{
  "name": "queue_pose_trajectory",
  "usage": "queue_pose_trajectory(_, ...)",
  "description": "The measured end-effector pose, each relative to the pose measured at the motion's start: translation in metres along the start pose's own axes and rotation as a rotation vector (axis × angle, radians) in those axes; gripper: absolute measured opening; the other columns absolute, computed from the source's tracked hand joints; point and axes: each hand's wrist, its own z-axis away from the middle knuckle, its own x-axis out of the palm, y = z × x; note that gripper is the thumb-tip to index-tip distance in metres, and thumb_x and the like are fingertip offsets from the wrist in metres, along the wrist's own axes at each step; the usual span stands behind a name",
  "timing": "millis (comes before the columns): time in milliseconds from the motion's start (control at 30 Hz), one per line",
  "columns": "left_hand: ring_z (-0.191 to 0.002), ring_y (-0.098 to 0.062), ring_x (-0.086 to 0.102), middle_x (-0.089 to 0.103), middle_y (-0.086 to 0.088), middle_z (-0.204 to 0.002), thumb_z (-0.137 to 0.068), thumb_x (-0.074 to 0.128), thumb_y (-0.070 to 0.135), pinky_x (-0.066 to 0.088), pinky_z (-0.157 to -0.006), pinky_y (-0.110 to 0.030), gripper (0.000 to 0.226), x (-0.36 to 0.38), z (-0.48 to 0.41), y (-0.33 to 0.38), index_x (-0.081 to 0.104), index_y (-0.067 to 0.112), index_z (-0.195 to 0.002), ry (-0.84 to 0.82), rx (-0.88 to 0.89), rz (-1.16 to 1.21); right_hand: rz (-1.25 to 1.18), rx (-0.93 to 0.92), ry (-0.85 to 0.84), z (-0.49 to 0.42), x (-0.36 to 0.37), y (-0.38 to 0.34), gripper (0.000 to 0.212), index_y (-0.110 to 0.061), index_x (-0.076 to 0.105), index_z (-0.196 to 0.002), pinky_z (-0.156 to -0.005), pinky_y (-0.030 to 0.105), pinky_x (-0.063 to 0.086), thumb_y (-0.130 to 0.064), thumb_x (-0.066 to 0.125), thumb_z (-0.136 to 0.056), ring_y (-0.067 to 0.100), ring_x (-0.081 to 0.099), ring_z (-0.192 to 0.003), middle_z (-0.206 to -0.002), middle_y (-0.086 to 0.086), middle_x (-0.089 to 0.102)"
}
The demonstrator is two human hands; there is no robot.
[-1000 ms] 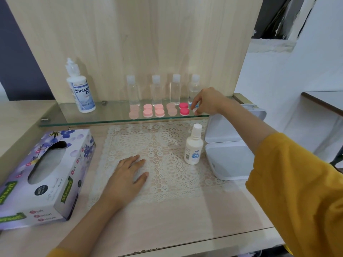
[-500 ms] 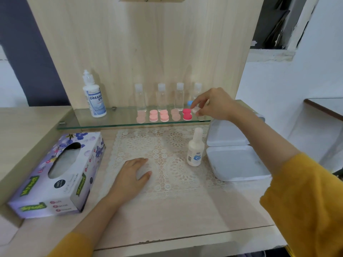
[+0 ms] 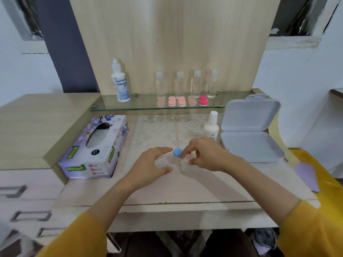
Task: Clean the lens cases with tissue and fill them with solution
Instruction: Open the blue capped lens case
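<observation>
A blue lens case [image 3: 177, 152] is over the lace mat [image 3: 167, 127], pinched at its right side by my right hand [image 3: 204, 154]. My left hand [image 3: 152, 164] hovers just left of it, fingers relaxed and spread, holding nothing. Several pink lens cases [image 3: 181, 103] and one darker pink lens case [image 3: 203, 100] sit in a row on the glass shelf [image 3: 130, 106]. A small white solution bottle [image 3: 211, 125] stands on the mat behind my right hand. A floral tissue box [image 3: 96, 147] lies at the left.
A large solution bottle [image 3: 120, 84] and several clear small bottles [image 3: 187, 84] stand on the shelf. An open white plastic box [image 3: 248, 134] sits at the right. Drawers [image 3: 22, 191] are at the left. A purple cloth [image 3: 306, 175] lies at the right edge.
My right hand came down from the shelf with the blue lens case to the mat. My left hand lifted off the mat and moved toward the case. The view pulled back.
</observation>
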Motion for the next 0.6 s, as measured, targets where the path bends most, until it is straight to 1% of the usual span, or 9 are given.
queue_pose_trajectory(67, -0.109, -0.006, 0.046, 0.052, 0.010, -0.126, -0.077, 0.072, 0.017, 0.036, -0.082, -0.001, 0.056, 0.002, 0.007, 0.003, 0.051, 0.023, -0.128, -0.037, 0.016, 0.023, 0.002, -0.016, -0.006, 0.003, 0.015, -0.002, 0.031, -0.030, 0.067, -0.108, -0.068, 0.020, 0.031, -0.015, 0.065, -0.081, 0.005, 0.038, -0.072, -0.102, -0.002, 0.061)
queue_pose_trajectory(133, -0.103, -0.004, 0.045, 0.051, 0.014, -0.119, -0.079, 0.070, 0.017, 0.036, -0.076, -0.001, 0.053, 0.004, 0.013, 0.006, 0.051, 0.025, -0.129, -0.048, 0.019, 0.023, -0.021, -0.037, 0.002, 0.005, 0.028, -0.004, 0.033, -0.029, 0.069, -0.106, -0.069, 0.022, 0.033, -0.011, 0.063, -0.079, 0.007, 0.038, -0.072, -0.102, 0.000, 0.063)
queue_pose_trajectory(200, -0.100, -0.003, 0.046, 0.053, 0.014, -0.114, -0.082, 0.068, 0.019, 0.037, -0.075, -0.003, 0.048, 0.006, 0.017, 0.005, 0.053, 0.025, -0.127, -0.043, 0.006, 0.007, -0.056, -0.049, 0.020, 0.007, 0.038, -0.005, 0.034, -0.029, 0.070, -0.103, -0.068, 0.024, 0.036, -0.008, 0.062, -0.078, 0.006, 0.038, -0.068, -0.099, 0.000, 0.064)
queue_pose_trajectory(300, -0.097, -0.003, 0.049, 0.060, 0.007, -0.116, -0.082, 0.067, 0.019, 0.038, -0.073, -0.004, 0.040, 0.009, 0.021, 0.001, 0.059, 0.020, -0.121, -0.017, 0.005, -0.011, -0.127, -0.078, 0.069, 0.008, 0.048, -0.005, 0.036, -0.026, 0.073, -0.098, -0.067, 0.027, 0.042, -0.001, 0.061, -0.075, 0.001, 0.039, -0.061, -0.096, 0.001, 0.065)
queue_pose_trajectory(367, -0.096, -0.005, 0.051, 0.061, 0.003, -0.113, -0.082, 0.068, 0.018, 0.037, -0.073, -0.004, 0.036, 0.010, 0.021, 0.000, 0.062, 0.018, -0.117, -0.003, 0.015, -0.017, -0.183, -0.094, 0.113, 0.009, 0.052, -0.006, 0.036, -0.022, 0.074, -0.095, -0.065, 0.028, 0.044, 0.002, 0.059, -0.073, 0.008, 0.046, -0.063, -0.093, 0.003, 0.066)
queue_pose_trajectory(433, -0.097, -0.007, 0.052, 0.061, 0.002, -0.110, -0.081, 0.068, 0.018, 0.037, -0.074, -0.004, 0.034, 0.011, 0.020, -0.001, 0.063, 0.017, -0.115, -0.001, 0.023, -0.023, -0.221, -0.088, 0.142, 0.009, 0.054, -0.007, 0.031, -0.019, 0.074, -0.094, -0.065, 0.028, 0.045, 0.001, 0.061, -0.074, 0.013, 0.049, -0.065, -0.093, 0.005, 0.067)
queue_pose_trajectory(500, -0.096, -0.009, 0.053, 0.059, 0.002, -0.108, -0.081, 0.069, 0.018, 0.037, -0.075, -0.005, 0.035, 0.012, 0.020, 0.000, 0.063, 0.017, -0.115, 0.002, 0.020, -0.023, -0.258, -0.081, 0.161, 0.009, 0.057, -0.006, 0.026, -0.019, 0.075, -0.092, -0.066, 0.024, 0.044, -0.002, 0.064, -0.075, 0.013, 0.052, -0.065, -0.093, 0.004, 0.067)
queue_pose_trajectory(600, -0.093, -0.009, 0.054, 0.056, 0.004, -0.104, -0.080, 0.069, 0.018, 0.037, -0.076, -0.006, 0.035, 0.015, 0.019, -0.001, 0.063, 0.018, -0.114, 0.004, 0.020, -0.026, -0.318, -0.045, 0.187, 0.011, 0.057, -0.006, 0.021, -0.018, 0.074, -0.091, -0.064, 0.013, 0.039, -0.006, 0.069, -0.074, 0.006, 0.050, -0.063, -0.092, 0.003, 0.066)
